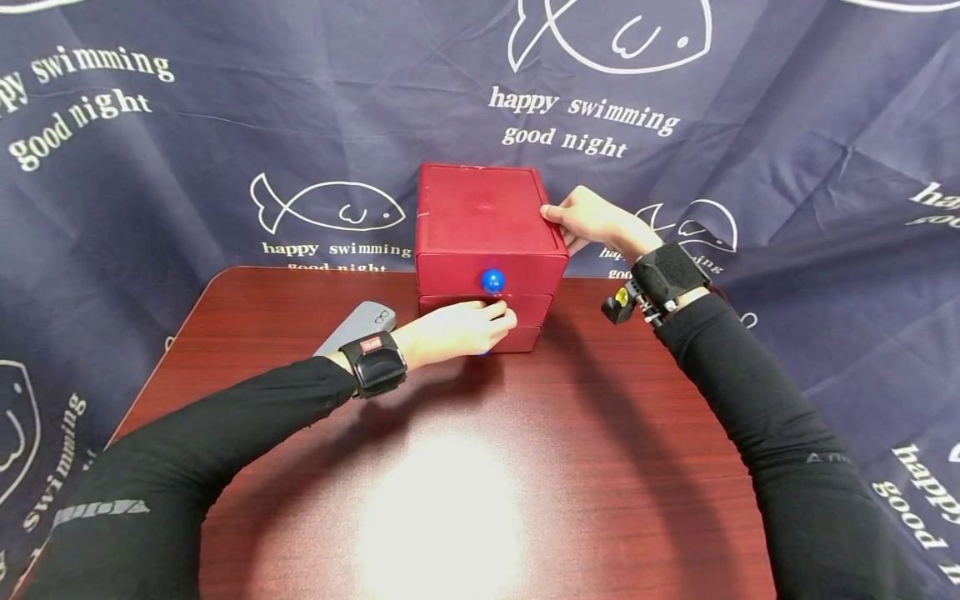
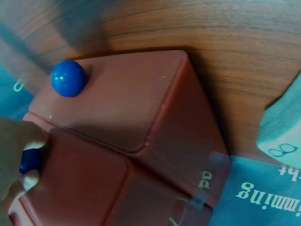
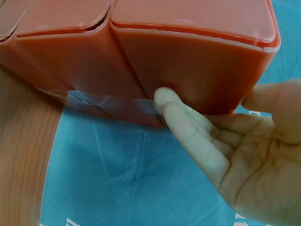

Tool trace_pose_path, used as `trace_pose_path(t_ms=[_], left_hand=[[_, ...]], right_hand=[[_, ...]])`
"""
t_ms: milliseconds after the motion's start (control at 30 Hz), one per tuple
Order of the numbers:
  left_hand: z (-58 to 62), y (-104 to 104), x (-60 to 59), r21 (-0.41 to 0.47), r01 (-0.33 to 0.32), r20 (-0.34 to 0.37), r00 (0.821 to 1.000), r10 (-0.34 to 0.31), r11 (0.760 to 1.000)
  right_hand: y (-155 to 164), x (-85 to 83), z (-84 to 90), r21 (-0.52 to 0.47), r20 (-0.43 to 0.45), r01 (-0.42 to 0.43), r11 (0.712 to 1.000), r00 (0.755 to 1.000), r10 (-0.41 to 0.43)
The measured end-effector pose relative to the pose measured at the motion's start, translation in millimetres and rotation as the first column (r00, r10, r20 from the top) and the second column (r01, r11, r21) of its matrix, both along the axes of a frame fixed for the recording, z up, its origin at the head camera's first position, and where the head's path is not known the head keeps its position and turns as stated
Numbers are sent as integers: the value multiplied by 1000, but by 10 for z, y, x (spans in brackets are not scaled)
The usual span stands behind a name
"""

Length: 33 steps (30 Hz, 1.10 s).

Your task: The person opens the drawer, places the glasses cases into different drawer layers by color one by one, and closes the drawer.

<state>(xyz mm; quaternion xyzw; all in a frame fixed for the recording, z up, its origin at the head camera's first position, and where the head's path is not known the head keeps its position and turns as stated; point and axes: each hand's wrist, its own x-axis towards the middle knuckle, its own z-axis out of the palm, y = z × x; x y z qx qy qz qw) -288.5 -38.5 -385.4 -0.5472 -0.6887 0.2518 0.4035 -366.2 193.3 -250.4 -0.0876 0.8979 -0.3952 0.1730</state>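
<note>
Left hand [image 1: 450, 332]: fingers [image 2: 21, 141] curled round blue knob [image 2: 30, 160] of middle drawer [image 1: 517, 307], pinching it. Second blue knob [image 1: 492, 280], on top drawer, sits just above those fingers. Right hand [image 1: 596, 221]: fingers [image 3: 188, 127] straight, pressed flat against right side of red drawer box [image 1: 483, 217], thumb on top edge. Box stands at far edge of worktop [image 1: 465, 467]. Grey case [image 1: 360, 327] lies just behind left wrist, touching nothing held.
</note>
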Motion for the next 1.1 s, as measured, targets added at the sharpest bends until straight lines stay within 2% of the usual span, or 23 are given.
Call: trace_pose_path(t_ms=[167, 433, 633, 900, 1000, 1100], left_hand=[[-11, 28, 49, 3, -30, 49, 998, 30, 1000], [-28, 43, 150, -35, -54, 32, 998, 55, 998], [-62, 57, 262, -60, -33, 40, 999, 35, 998], [-152, 49, 394, -104, 53, 28, 998, -51, 993], [-210, 38, 414, -151, 53, 8, 999, -52, 987], [-282, 26, 417, -191, 24, -26, 999, -30, 981]], right_hand=[[-16, -5, -17, -10, 8, 2, 1000, 1000, -2], [2, -17, -7, 4, -5, 8, 1000, 1000, -8], [4, -23, -15, -5, 5, 10, 1000, 1000, -10], [3, -21, -8, 4, -2, 10, 1000, 1000, -10], [3, -15, -1, 3, 1, 13, 1000, 1000, -13], [-1, -9, 1, 0, 6, 14, 1000, 1000, -14]])
